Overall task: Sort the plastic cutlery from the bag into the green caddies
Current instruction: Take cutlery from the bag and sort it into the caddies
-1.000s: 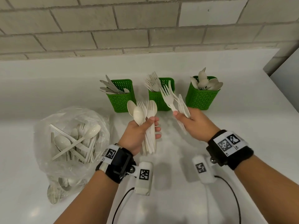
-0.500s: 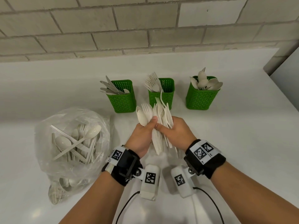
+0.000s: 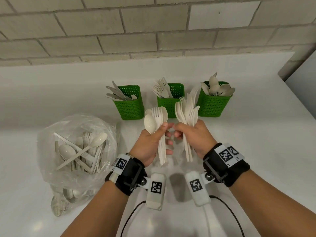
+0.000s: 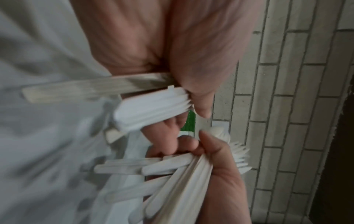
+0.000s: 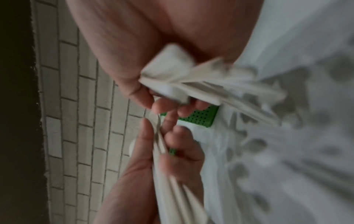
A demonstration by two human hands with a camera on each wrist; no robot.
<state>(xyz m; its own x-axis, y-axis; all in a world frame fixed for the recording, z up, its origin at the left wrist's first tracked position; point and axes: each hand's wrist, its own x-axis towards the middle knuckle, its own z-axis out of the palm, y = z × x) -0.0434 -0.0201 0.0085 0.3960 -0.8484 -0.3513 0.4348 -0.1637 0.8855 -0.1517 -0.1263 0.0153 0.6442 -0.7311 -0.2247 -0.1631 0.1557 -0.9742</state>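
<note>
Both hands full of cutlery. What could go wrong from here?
1. The left hand grips a mixed bundle of spoons and forks; dropped whole into one caddy, it would missort.
2. The right hand holds a fanned bundle just in front of the fork caddy and spoon caddy; a loose grip could spill pieces or knock one over.

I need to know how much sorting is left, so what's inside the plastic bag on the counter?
Through the clear plastic bag you can see loose spoons, forks and flat handles piled crosswise. The crumpled bottom hides what lies underneath, so no count is possible.
</note>
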